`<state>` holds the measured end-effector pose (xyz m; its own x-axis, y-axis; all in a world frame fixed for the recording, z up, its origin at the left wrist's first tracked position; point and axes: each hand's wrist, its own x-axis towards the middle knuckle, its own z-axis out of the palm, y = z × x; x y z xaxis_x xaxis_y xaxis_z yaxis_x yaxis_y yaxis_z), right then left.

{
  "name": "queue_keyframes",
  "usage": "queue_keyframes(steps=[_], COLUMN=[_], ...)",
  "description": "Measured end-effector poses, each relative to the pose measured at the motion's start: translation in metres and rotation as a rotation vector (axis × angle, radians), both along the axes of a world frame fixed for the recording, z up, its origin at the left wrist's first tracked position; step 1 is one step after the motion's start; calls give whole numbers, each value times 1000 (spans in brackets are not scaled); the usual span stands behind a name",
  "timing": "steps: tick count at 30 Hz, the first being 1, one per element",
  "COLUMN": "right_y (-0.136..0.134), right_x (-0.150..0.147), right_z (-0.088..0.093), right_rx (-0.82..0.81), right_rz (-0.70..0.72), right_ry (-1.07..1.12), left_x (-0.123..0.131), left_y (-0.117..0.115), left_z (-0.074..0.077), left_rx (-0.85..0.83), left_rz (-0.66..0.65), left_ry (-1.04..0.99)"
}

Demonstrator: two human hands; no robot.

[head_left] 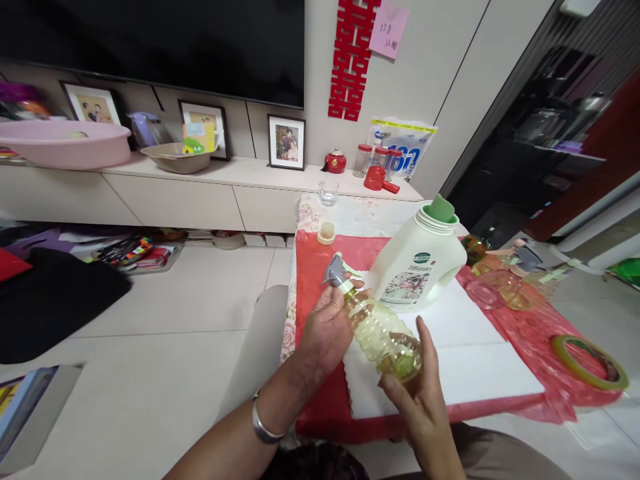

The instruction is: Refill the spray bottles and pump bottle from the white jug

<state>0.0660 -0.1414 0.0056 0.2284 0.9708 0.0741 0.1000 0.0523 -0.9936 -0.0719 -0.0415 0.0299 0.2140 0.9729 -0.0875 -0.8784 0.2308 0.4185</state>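
Note:
A clear yellowish spray bottle with a grey trigger head is held tilted over the table. My left hand grips it at the neck, just below the trigger head. Around its lower end, the fingers and thumb of my right hand are closed. Just behind the bottle stands a large pale green detergent jug, uncapped, with a green piece sticking up from its mouth. A cream-coloured cap rests near the table's far left.
White paper lies over red plastic sheeting. A roll of tape and several more spray bottles occupy the right side. A glass cup stands at the back, before a low cabinet.

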Motion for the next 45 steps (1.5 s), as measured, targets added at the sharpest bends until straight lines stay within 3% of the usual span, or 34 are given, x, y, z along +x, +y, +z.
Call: queue_keyframes(steps=[2,7,9,12,15,20,22,24,27,29,31,34,36,42,45], right_y=[3,14,13,6,3,9,10,8,2,0,1,4,5,0,3], right_x=[3,2,-2,-4,-1,3,4,3,-2,-3,-2,2,2,-6,-1], right_z=[-4,-18,-17,-14,-14,-17,-18,-17,-16,-18,-22,-25,-24,-16,-24], right_rx=[-45,-169,-101,57,58,-239,-264,-180,35,83,1,-238,-286,88,72], right_rz=[-46,120,57,-86,-144,61,106,56,-92,-132,-66,122,132,-100,-34], right_ry=[-6,395,319,21,-124,349,411,284,-86,-195,-31,421,490,-234,-64], left_x=[0,0,0,0,0,0,-1,-1,0,0,0,-1,-2,-3,-4], left_y=[0,-2,-1,1,1,-3,-2,-1,0,0,-1,-3,-3,-1,-1], left_z=[2,4,3,2,2,3,3,1,-1,-1,0,2,2,-1,1], left_rx=[4,46,40,21,22,81,69,30,-6,-2,32,90,81,26,81], left_rz=[-2,-2,9,41,36,-15,-6,11,37,36,18,-7,-5,29,0], left_ry=[-2,13,16,5,-10,-7,8,21,21,19,26,37,31,27,45])
